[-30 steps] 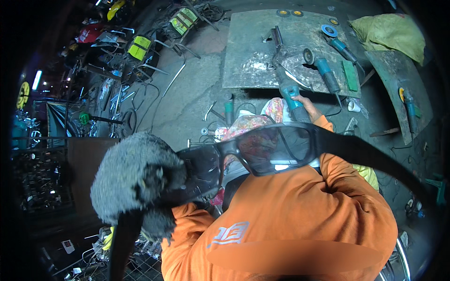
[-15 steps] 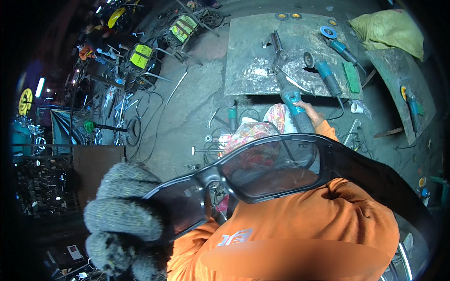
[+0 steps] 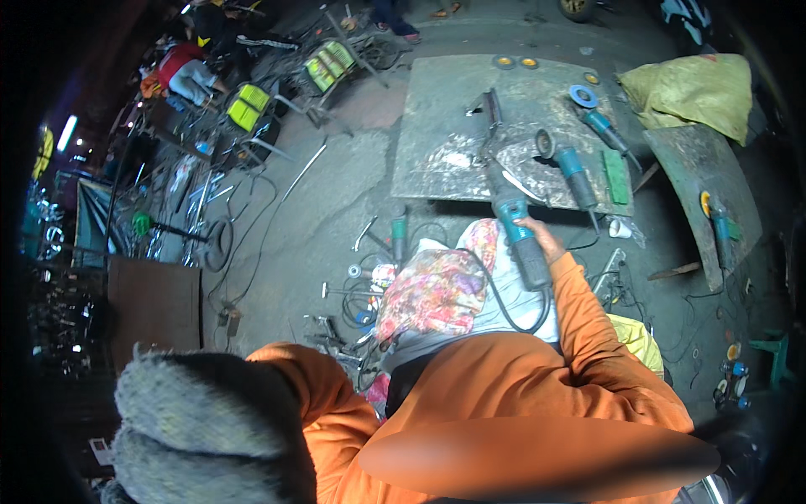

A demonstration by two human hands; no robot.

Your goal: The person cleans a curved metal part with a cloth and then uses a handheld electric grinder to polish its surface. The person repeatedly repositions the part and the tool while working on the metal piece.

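Note:
My right hand (image 3: pixel 544 241), bare, is closed around the teal and dark body of a corded power grinder (image 3: pixel 522 239). The grinder's front end reaches the edge of the worn board (image 3: pixel 432 143), and its working tip cannot be made out. Raised close to the camera, my left hand (image 3: pixel 210 428) wears a grey knitted glove with its fingers curled. Whatever it grips is hidden. A floral cloth (image 3: pixel 437 290) lies over my lap, with the grinder's cord (image 3: pixel 495 307) looping beside it.
On the board are a metal bracket (image 3: pixel 492 113), a second grinder (image 3: pixel 573 172), another with a blue disc (image 3: pixel 600 126) and a green block (image 3: pixel 615 176). A yellow sack (image 3: pixel 693 92) lies at right. Chairs (image 3: pixel 330 67), metal rods (image 3: pixel 304 172) and a bending person (image 3: pixel 186 71) are at left.
The dark-framed glasses that my left hand held across the view are no longer seen there. That hand has come nearer the camera and lower. My right hand still grips the grinder.

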